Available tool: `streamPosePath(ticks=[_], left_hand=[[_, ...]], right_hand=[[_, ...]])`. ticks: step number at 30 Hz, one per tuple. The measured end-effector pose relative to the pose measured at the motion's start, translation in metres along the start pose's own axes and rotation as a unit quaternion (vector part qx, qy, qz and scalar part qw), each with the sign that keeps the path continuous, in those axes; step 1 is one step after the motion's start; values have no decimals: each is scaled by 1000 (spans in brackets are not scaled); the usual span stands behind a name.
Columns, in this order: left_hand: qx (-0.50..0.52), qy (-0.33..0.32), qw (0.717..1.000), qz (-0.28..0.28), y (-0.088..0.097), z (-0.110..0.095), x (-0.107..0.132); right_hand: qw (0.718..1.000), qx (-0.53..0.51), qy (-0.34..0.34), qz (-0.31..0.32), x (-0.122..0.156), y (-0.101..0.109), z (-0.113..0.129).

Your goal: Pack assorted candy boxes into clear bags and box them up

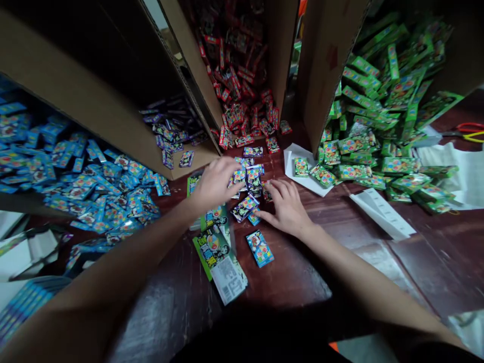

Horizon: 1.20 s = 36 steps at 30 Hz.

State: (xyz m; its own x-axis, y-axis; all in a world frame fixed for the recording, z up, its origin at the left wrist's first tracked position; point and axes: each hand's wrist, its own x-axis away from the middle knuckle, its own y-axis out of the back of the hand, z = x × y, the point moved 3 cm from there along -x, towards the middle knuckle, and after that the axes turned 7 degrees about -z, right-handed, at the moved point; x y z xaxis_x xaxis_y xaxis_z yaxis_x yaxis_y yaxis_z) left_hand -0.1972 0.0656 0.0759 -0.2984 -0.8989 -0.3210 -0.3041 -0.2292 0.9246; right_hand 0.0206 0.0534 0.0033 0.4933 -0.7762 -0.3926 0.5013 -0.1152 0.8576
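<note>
Small purple packets (pixel 254 177) lie in a loose cluster on the dark red-brown table (pixel 287 282). My left hand (pixel 216 182) reaches over the cluster's left side, thumb apart from the fingers, its fingertips at the packets. On the right side, my right hand (pixel 285 205) has its fingers spread, partly covering a red packet (pixel 267 191). Its thumb is close to a tilted purple packet (pixel 245 207) and a mostly covered small blue packet (pixel 254 218). Nearer to me lies a single blue packet (pixel 259 248). Green printed pouches (pixel 214 244) lie beneath and beside my left forearm.
Open cardboard boxes (pixel 313 75) spill blue packets (pixel 109 186) at left, purple ones (pixel 174 128), red ones (pixel 242 111) at the back and green ones (pixel 363 151) at right. White paper (pixel 383 212) and red-and-yellow-handled scissors (pixel 471 132) lie at right.
</note>
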Motion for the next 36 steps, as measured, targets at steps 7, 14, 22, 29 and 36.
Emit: streamPosePath(ticks=[7, 14, 22, 29, 36], left_hand=[[-22, 6, 992, 122, -27, -118, 141], [17, 106, 993, 41, -30, -103, 155], [47, 74, 992, 94, -61, -112, 136], [82, 47, 990, 107, -65, -126, 132], [56, 77, 989, 112, -66, -128, 130]], right_hand=[[994, 68, -56, 72, -28, -24, 53], [988, 92, -84, 90, 35, 30, 20], [942, 151, -214, 211, 131, 73, -13], [963, -19, 66, 261, 135, 66, -32], [985, -64, 7, 159, 83, 43, -15]])
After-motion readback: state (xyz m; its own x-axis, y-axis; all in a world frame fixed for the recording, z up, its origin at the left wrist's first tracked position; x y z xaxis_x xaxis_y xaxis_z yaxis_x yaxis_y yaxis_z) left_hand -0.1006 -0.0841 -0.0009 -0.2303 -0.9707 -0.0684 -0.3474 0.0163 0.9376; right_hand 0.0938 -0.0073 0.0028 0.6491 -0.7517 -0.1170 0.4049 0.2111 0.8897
